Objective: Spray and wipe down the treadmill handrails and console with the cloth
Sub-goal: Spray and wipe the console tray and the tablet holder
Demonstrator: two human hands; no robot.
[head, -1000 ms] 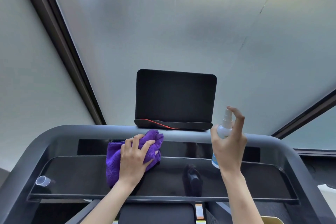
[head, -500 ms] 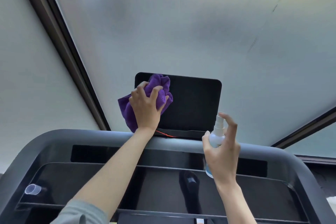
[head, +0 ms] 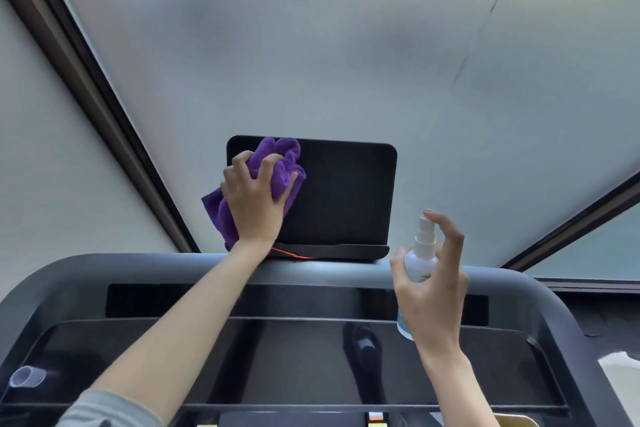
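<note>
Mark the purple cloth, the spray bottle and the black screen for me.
purple cloth (head: 221,215): head view, on the bunched lower fold left of the wrist.
spray bottle (head: 420,258): head view, on the white body below the nozzle.
black screen (head: 346,198): head view, on the bare middle.

plush cloth (head: 277,163), matt screen (head: 346,194), glossy console (head: 277,357)

Single view only, head cam, wide-angle, so no overlap with any other view. It sits behind and above both forearms, facing forward and tilted up past the left hand (head: 254,204) and right hand (head: 429,288) at the frosted window panels (head: 346,55). Close range: both arms enter from the bottom edge and reach well into frame. Treadmill console (head: 311,274) arcs across the lower third, below the hands; straight frame lines bend near the edges.
</note>
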